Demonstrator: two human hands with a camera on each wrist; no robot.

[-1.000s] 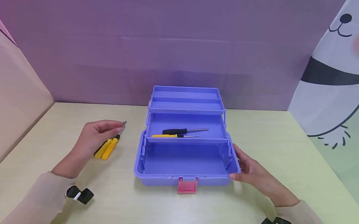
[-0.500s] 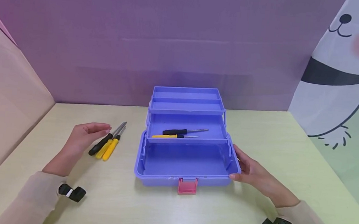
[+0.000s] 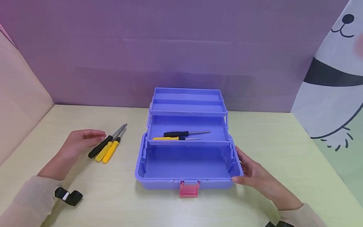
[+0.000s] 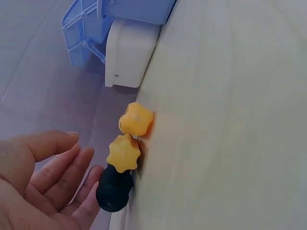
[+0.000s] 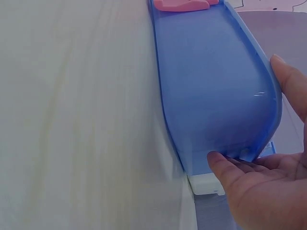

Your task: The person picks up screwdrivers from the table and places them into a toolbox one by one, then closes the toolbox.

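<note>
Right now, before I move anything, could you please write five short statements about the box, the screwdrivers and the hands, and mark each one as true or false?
1. The right hand touches the box. True.
2. Three screwdrivers lie on the table, to the left of the box. True.
3. The left hand grips one of them. False: the left hand holds nothing and is beside them.
4. Two screwdrivers lie in the lower tray. True.
5. The latch is yellow. False: the latch is pink.
</note>
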